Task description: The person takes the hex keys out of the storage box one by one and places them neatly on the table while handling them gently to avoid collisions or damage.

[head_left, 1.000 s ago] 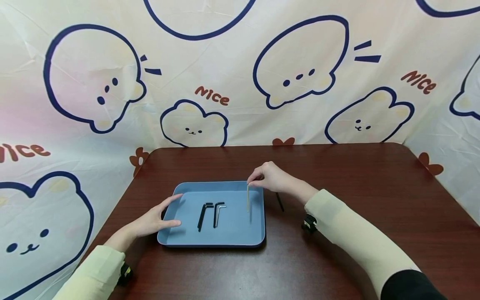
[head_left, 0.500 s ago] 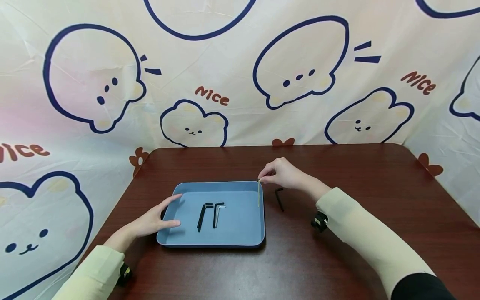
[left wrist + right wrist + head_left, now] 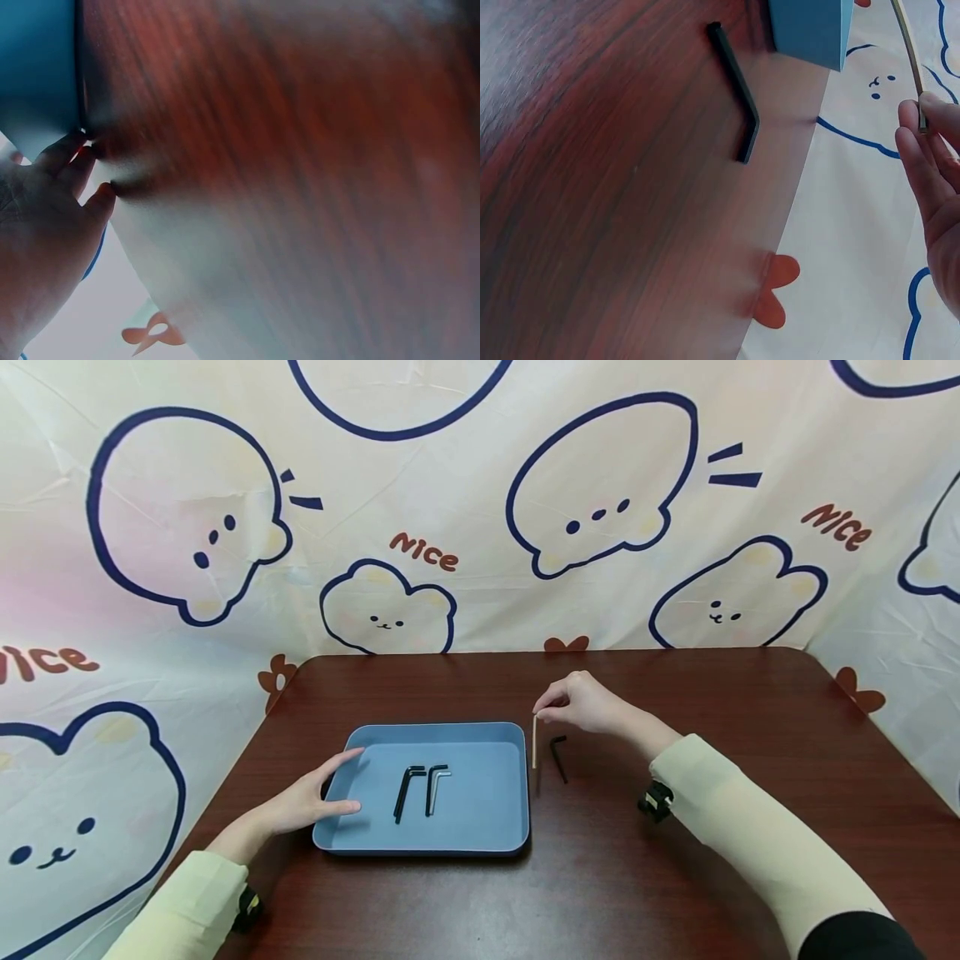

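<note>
My right hand (image 3: 588,702) pinches a gold hex key (image 3: 534,743) near its upper end. The key hangs upright just right of the blue tray (image 3: 480,843), over the table. In the right wrist view the gold key (image 3: 909,46) runs up from the thumb and fingertips. A black hex key (image 3: 558,760) lies on the table below and right of the hand. My left hand (image 3: 303,802) rests at the tray's left rim, thumb and index finger straight and spread over it. Black hex keys (image 3: 405,793) and a silver hex key (image 3: 439,789) lie inside the tray.
The dark brown wooden table (image 3: 450,910) carries the tray left of its middle. Behind and beside it hangs a pale cloth (image 3: 480,493) with cartoon bears and "Nice" lettering. The tray's raised rim stands between its hex keys and the right hand.
My right hand has moved right with the gold hex key, from over the tray to outside its right rim. The black hex key on the table has come into fuller view. My left hand stays.
</note>
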{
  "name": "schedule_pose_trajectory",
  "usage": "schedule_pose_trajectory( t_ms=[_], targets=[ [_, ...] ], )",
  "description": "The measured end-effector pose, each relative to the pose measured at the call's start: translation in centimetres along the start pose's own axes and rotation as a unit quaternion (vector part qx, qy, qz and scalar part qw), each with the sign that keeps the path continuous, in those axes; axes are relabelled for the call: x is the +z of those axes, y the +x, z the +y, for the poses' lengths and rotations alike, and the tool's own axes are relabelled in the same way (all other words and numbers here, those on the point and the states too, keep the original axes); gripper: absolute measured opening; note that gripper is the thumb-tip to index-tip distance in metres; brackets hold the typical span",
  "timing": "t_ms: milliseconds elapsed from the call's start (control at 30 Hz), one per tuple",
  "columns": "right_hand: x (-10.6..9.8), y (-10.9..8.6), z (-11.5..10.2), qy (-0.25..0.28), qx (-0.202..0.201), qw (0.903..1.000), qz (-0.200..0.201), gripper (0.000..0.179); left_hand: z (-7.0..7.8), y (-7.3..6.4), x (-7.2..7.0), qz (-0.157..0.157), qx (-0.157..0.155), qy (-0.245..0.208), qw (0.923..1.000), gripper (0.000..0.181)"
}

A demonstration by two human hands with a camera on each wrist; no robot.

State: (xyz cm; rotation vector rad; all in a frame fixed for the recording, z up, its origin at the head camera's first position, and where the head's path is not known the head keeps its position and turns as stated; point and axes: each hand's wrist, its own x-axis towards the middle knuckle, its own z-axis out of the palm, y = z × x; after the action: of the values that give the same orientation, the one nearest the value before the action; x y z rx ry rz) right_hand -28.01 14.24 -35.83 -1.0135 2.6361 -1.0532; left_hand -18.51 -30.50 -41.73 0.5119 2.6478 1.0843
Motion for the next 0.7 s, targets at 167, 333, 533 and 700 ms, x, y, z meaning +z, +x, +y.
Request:
schedule_pose_trajectory(
  t_ms=[167,333,533,700],
  targets=[
    [-0.5,-0.6,0.7,-0.004,0.006,1.0,0.006,0.011,0.1,0.0,0.0,0.0,-0.001,-0.003,1.0,0.083],
    [-0.9,-1.2,1.6,-0.014,0.011,0.9998,0.01,0.011,0.2,0.0,0.0,0.0,-0.003,-0.002,1.0,0.083],
    [-1.3,-1.9,2.6,-0.022,0.022,0.9995,0.011,0.01,0.2,0.0,0.0,0.001,-0.003,-0.001,1.0,0.083],
    [-1.5,-2.4,3.4,-0.023,0.03,0.9993,0.006,0.01,0.1,0.0,0.1,0.0,-0.004,0.0,1.0,0.083]
  ],
)
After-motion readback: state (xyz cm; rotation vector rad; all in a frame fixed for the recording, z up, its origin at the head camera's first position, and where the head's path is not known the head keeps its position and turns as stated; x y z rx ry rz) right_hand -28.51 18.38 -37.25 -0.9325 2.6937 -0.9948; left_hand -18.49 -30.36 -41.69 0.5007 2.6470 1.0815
